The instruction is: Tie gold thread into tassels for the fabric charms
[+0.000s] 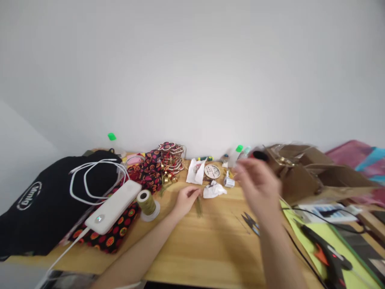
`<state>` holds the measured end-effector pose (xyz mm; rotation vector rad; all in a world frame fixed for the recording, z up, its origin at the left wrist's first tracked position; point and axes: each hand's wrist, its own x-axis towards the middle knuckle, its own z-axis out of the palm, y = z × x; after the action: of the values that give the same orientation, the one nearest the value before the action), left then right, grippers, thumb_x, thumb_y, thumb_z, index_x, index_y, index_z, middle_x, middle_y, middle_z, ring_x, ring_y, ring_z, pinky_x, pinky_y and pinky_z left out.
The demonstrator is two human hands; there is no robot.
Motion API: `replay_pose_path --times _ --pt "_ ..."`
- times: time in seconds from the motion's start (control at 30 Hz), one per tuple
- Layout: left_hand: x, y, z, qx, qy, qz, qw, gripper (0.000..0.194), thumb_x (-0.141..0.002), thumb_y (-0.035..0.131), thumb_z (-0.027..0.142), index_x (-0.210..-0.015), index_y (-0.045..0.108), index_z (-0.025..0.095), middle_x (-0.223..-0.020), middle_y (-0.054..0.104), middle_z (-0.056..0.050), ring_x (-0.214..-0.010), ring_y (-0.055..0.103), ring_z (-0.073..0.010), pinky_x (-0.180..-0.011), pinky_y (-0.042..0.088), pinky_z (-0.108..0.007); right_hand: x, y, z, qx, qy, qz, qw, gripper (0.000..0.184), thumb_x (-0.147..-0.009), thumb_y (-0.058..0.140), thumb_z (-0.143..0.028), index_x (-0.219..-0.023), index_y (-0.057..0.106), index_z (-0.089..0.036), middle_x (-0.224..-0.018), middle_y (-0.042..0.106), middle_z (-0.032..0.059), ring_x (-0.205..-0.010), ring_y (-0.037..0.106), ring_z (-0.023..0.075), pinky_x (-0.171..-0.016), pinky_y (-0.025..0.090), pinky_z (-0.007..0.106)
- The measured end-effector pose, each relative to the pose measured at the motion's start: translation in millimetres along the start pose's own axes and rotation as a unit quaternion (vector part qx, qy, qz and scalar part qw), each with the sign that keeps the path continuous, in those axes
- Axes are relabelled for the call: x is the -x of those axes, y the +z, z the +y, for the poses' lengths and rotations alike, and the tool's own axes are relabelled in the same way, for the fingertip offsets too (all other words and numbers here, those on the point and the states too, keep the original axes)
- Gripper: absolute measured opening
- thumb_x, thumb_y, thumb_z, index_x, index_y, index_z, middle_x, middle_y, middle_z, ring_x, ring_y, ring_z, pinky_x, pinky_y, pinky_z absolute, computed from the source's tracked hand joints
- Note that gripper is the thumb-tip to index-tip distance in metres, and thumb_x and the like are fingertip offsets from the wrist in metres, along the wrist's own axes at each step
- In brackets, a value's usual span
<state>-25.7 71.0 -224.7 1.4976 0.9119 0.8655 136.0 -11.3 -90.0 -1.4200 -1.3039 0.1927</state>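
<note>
left hand (pixel 184 201) pinching threads (pixel 199 208), likely light and limp, best held near the top; right hand (pixel 260 182) blurred, grip unclear.

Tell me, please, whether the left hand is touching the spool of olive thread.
Apart: the head view shows the left hand to the right of the spool of olive thread, with bare wooden tabletop between them.

A slim, slightly blurred bunch of olive-green threads (pixel 198 207) trails loosely, ends splayed, over the wooden tabletop (pixel 192 253)
</note>
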Motion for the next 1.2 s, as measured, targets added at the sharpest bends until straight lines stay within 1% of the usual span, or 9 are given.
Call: replay_pose_path --times 0.13,0.2,0.27,0.43,0.57,0.73,0.93,1.07,1.2 --pt "-1 -6.3 3 0.007 0.037 0.0 0.999 0.03 -0.095 0.061 0.034 -0.117 0.062 0.014 -0.115 0.065 -0.009 -0.098 0.066 -0.0209 -0.084 0.058 -0.041 6 51 29 -0.081 0.084 -0.101 0.988 0.023 -0.092 0.063 -0.039 -0.092 0.065 -0.016 -0.076 0.066 0.0002 -0.058 0.059 0.0107 -0.053 0.05 0.024" --pt "-2 -11.1 5 0.016 0.056 0.012 0.998 0.028 -0.095 0.061 0.034 -0.115 0.063 0.015 -0.117 0.065 -0.009 -0.102 0.065 -0.0217 -0.088 0.057 -0.043 17 74 44 -0.122 0.119 -0.145 0.975 0.025 -0.094 0.062 -0.039 -0.094 0.064 -0.015 -0.076 0.065 -0.001 -0.059 0.058 0.0092 -0.056 0.051 0.024" --pt "-2 -15.4 7 0.032 0.062 0.031 0.997 0.028 -0.094 0.062 0.033 -0.115 0.063 0.014 -0.117 0.065 -0.009 -0.103 0.064 -0.0223 -0.088 0.056 -0.043 27 84 55 -0.16 0.151 -0.19 0.957 0.027 -0.096 0.059 -0.04 -0.096 0.063 -0.014 -0.078 0.064 -0.0012 -0.059 0.058 0.0084 -0.056 0.051 0.023" --pt "2 -20.5 12 0.089 0.037 0.063 0.993 0.024 -0.093 0.064 0.031 -0.109 0.064 0.013 -0.116 0.065 -0.009 -0.107 0.063 -0.0233 -0.092 0.054 -0.045 39 81 65 -0.229 0.208 -0.278 0.909 0.031 -0.096 0.058 -0.044 -0.097 0.064 -0.013 -0.072 0.062 -0.0029 -0.05 0.051 0.0059 -0.048 0.045 0.02" --pt "7 -21.3 20 0.128 0.009 0.069 0.989 0.022 -0.092 0.065 0.031 -0.104 0.066 0.013 -0.115 0.066 -0.009 -0.108 0.063 -0.0232 -0.093 0.054 -0.045 41 80 64 -0.27 0.229 -0.299 0.886 0.035 -0.089 0.065 -0.048 -0.089 0.065 -0.013 -0.065 0.06 -0.0043 -0.045 0.046 0.0046 -0.045 0.04 0.019" --pt "10 -20.6 28 0.165 -0.011 0.045 0.985 0.021 -0.093 0.063 0.032 -0.1 0.066 0.012 -0.109 0.068 -0.008 -0.101 0.065 -0.0212 -0.09 0.055 -0.043 39 78 65 -0.3 0.248 -0.289 0.875 0.035 -0.091 0.063 -0.048 -0.088 0.063 -0.013 -0.064 0.059 -0.0052 -0.044 0.045 0.0046 -0.044 0.039 0.019" --pt "11 -18.1 29 0.158 -0.011 0.02 0.987 0.017 -0.091 0.067 0.028 -0.095 0.067 0.012 -0.109 0.068 -0.007 -0.106 0.064 -0.0223 -0.095 0.052 -0.045 38 75 64 -0.314 0.26 -0.292 0.865 0.032 -0.093 0.061 -0.045 -0.087 0.063 -0.014 -0.064 0.057 -0.0058 -0.045 0.045 0.0046 -0.045 0.04 0.019" --pt "11 -18.6 30 0.143 -0.01 0.007 0.99 0.017 -0.091 0.066 0.029 -0.096 0.066 0.012 -0.108 0.068 -0.007 -0.105 0.064 -0.0222 -0.094 0.053 -0.045 37 74 61 -0.321 0.263 -0.298 0.859 0.035 -0.09 0.065 -0.048 -0.084 0.063 -0.014 -0.063 0.059 -0.0051 -0.044 0.044 0.0044 -0.044 0.037 0.018" --pt "12 -20.4 30 0.141 -0.018 -0.005 0.99 0.019 -0.092 0.065 0.03 -0.098 0.066 0.012 -0.106 0.068 -0.007 -0.1 0.065 -0.0211 -0.09 0.055 -0.043 35 71 55 -0.327 0.269 -0.307 0.852 0.042 -0.079 0.072 -0.056 -0.08 0.066 -0.015 -0.061 0.062 -0.0029 -0.043 0.044 0.0052 -0.043 0.031 0.02"
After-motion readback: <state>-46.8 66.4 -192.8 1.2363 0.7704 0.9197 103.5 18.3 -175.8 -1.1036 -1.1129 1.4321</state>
